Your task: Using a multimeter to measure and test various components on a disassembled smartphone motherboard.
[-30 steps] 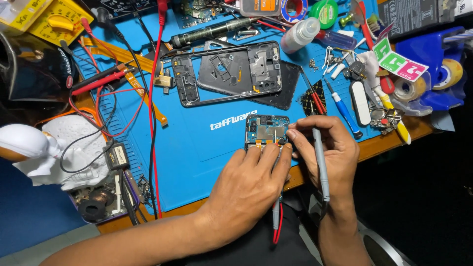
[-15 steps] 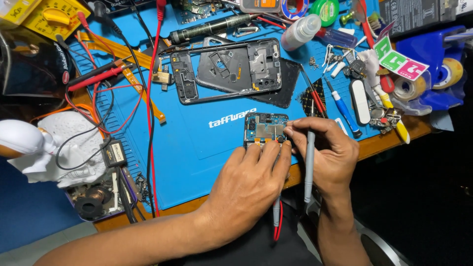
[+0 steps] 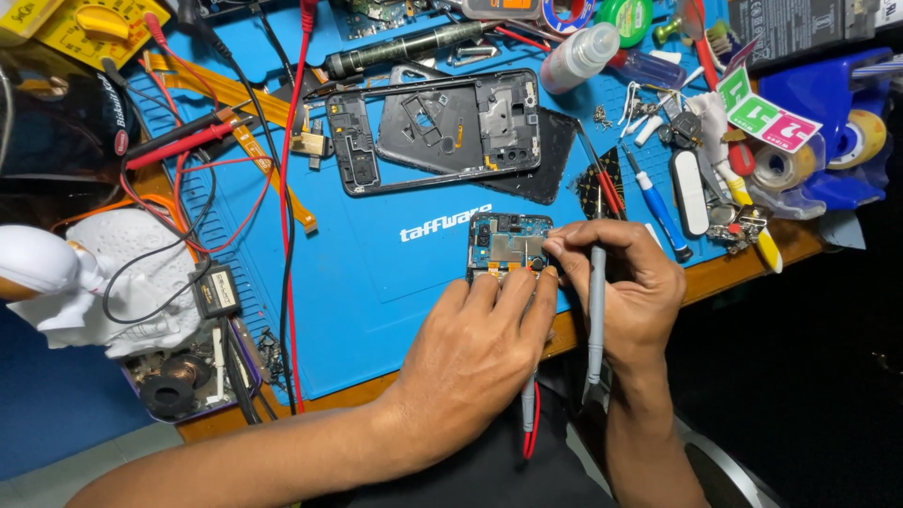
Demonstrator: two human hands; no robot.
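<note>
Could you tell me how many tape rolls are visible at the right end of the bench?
2: a yellowish tape roll at the far right edge, and a beige tape roll just left of it. Others may be hidden among the clutter.

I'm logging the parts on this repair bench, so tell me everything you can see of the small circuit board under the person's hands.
The circuit board is a small, roughly rectangular phone board, dark blue-green with silvery metal shields, tiny dark components and orange-tinted connectors along its near edge. It lies flat on the blue work mat, just in front of the stripped phone frame. The left hand covers its near part, fingertips resting on it. The right hand pinches at its right edge while holding a grey pen-like tool.
</note>
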